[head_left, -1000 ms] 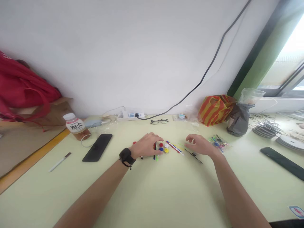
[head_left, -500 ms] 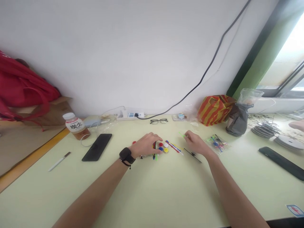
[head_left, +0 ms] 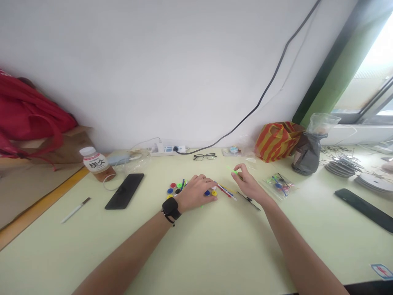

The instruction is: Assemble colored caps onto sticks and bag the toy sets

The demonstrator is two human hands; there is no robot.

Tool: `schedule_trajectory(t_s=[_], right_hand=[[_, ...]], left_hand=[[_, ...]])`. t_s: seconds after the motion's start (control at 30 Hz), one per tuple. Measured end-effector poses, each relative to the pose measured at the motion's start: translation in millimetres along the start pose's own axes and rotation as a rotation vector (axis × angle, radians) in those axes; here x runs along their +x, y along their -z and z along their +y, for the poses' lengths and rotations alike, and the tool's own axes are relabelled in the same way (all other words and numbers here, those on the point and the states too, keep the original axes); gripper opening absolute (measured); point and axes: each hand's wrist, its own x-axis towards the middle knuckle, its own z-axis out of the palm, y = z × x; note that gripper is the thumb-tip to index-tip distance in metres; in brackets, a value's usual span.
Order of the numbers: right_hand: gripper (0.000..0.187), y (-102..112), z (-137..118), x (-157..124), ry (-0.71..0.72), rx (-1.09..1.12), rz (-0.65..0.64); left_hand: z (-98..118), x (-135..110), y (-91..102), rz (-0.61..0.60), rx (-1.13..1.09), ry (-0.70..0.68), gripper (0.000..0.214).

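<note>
White wall (head_left: 153, 61), pale yellow-green table (head_left: 215, 246), green window frame (head_left: 334, 69), bright daylight at right

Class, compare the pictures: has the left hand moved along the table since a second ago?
Yes. The left hand has slid right, away from the phone, uncovering coloured discs on its left.

Left grip (head_left: 196, 192) laid over coloured discs (head_left: 173, 189) on a pale green table (head_left: 196, 254), thin green stick (head_left: 233, 171) pinched in the right grip (head_left: 247, 184), loose coloured sticks (head_left: 226, 191) seen between them, black phone (head_left: 124, 191) laid at the left
</note>
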Motion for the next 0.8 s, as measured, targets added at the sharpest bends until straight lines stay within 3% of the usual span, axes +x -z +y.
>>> schedule_trajectory(t_s=[0.17,0.4,0.53,0.67,0.8], right_hand=[[0.028,2,-9,-1,0.01,0.118,-0.021],[0.03,-3,-20,-9,-0.045,0.149,-0.161],[0.03,-10,-27,-12,-0.059,0.238,-0.209],[0.035,-23,-43,-16,-0.078,0.405,-0.205],[0.039,-37,-63,-21,-0.077,0.607,-0.211]], left_hand=[[-14,-1,11.2,-0.066,-0.047,0.025,0.041],[-23,-2,7.8,-0.078,-0.035,0.043,0.039],[-16,-1,10.8,-0.002,-0.061,0.038,0.047],[2,3,16.0,0.139,-0.244,0.072,0.047],[18,7,19.1,0.207,-0.434,0.042,0.022]])
